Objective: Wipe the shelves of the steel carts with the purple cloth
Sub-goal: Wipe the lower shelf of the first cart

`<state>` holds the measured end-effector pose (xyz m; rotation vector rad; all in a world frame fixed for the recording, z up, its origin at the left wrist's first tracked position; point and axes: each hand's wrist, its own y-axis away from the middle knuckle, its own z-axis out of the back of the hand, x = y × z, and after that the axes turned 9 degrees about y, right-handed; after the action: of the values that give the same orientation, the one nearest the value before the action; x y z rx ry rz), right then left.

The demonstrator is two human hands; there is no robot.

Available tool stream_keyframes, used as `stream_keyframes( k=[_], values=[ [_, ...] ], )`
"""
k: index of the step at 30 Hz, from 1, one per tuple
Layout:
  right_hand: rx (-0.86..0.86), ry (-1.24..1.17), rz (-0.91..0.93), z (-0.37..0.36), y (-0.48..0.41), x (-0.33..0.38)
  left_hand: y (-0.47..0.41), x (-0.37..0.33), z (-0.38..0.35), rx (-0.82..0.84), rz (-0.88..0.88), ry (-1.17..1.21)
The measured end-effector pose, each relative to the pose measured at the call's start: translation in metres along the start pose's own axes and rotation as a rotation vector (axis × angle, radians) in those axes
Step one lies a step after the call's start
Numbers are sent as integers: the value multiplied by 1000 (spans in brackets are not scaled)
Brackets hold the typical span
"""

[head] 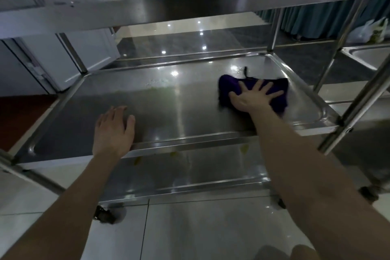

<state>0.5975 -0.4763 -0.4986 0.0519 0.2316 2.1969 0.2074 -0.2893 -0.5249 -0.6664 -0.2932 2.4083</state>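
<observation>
**Figure: head view of a 3-shelf steel cart [329, 139] during wiping.** The right hand [251, 96] lies flat with its fingers spread and presses the purple cloth [229, 85] onto the middle shelf [168, 110]. Nothing is pinched; the palm simply bears down.

The cloth sits bunched at about 2 o'clock on that shelf, close to the right rim. Its long axis runs from 9 to 3 o'clock, and a small loop [245, 72] trails at 12 o'clock. The left hand [114, 131] rests palm down on the near edge at about 7 o'clock, fingers loose and holding nothing, well apart from the cloth.

Key relation: most of the shelf extends from the cloth toward 9 o'clock. The coming stroke therefore probably sweeps that way, led by the right hand, the only 1 on the cloth. The left hand appears to steady the cart.

Droplets [238, 68] at 12 o'clock of the cloth and a dull smear [152, 86] toward 10 o'clock suggest the far strip needs further passes. The surface is polished, rimmed steel, likely slick where wet.

The top shelf [190, 4] spans overhead at 12 o'clock. The bottom shelf [190, 175] lies below at 6 o'clock, with yellowish specks [243, 149] near its front lip.

Room:
- a glossy tiled floor [190, 228]
- a 2nd cart [367, 55] at 3 o'clock
- a teal curtain [316, 15] and a plastic bag [365, 31] at 1 o'clock
- a white door [88, 53] at 10 o'clock
</observation>
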Motion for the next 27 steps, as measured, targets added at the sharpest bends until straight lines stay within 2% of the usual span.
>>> stream_keyframes(
  k=[4, 6, 10, 13, 16, 21, 24, 27],
  values=[
    [-28, 54, 300, -7, 49, 121, 0, 0, 3, -13, 6, 34],
    [-50, 77, 471, -22, 84, 156, 1, 1, 5, -21, 5, 56],
    [-89, 16, 714, -41, 125, 144, 1, 8, 9, -26, 36, 97],
    [-102, -11, 767, -42, 125, 90, 0, 13, 9, -36, 59, 108],
    [-96, -37, 647, -42, 102, 14, -3, 15, 8, -25, 61, 107],
    [-38, -25, 177, -34, 37, -119, -3, 17, 2, -31, 53, 105],
    [-9, -30, 37, -29, 12, -117, -4, 13, -4, -48, 10, 99],
    [-20, -19, -3, -18, -2, -62, -6, 7, -8, -51, -10, 90]
  ],
)
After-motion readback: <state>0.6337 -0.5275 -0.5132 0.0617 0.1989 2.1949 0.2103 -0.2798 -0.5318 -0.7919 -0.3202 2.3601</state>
